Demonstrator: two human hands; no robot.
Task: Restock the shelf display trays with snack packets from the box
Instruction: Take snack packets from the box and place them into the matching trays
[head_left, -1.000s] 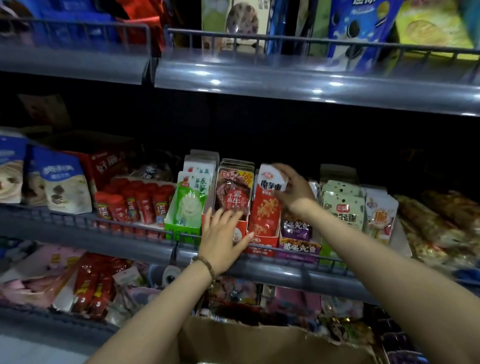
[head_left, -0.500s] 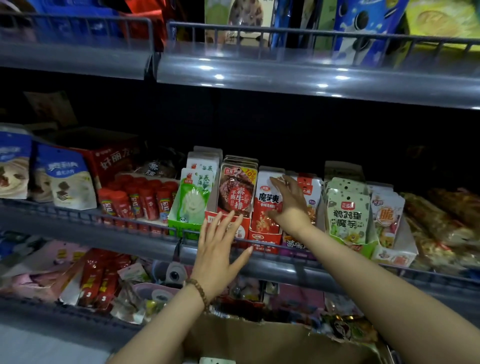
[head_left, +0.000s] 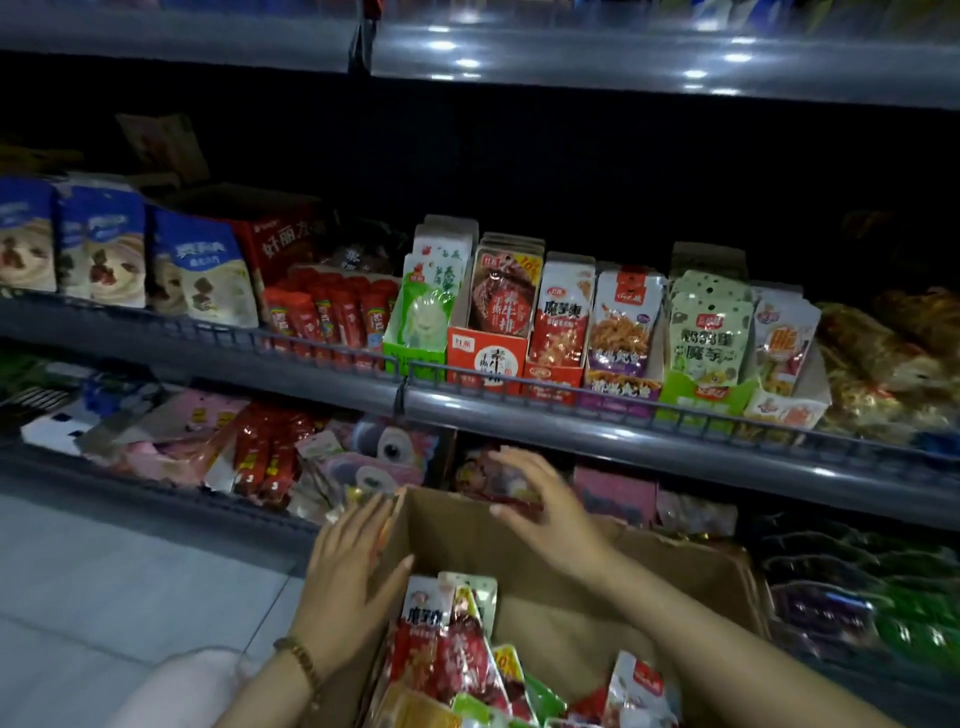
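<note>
Both hands are down at the open-topped brown cardboard box (head_left: 571, 582), which sits near, below the stocked shelf. The left hand (head_left: 353, 566), with a beaded bracelet (head_left: 298, 662) on the wrist, lies flat on the outside of the box's left wall. Its fingers are straight and close together and the thumb is hooked over the rim, so it looks to be steadying the box. The right hand (head_left: 550, 514) is over the far rim, fingers spread and loosely bent, nothing pinched; cannot tell if it touches the cardboard. Probably squaring the box up or about to dip in for the next pick. The foil snack packets (head_left: 457, 649), mostly red and white, lie as a loose heap in the near left part of the box, a few upright. They overlap too much for a count, and the right part of the box floor shows bare. The cardboard display trays (head_left: 485, 358) stand in a row on the grey metal shelf (head_left: 597, 421), farther up. Six counted, left to right: green, red, small red, purple, green, white. Each holds packets standing face-out, so labels read from the aisle. All six look fairly full at the front; the depth behind is hidden. Two hands, one box.
</note>
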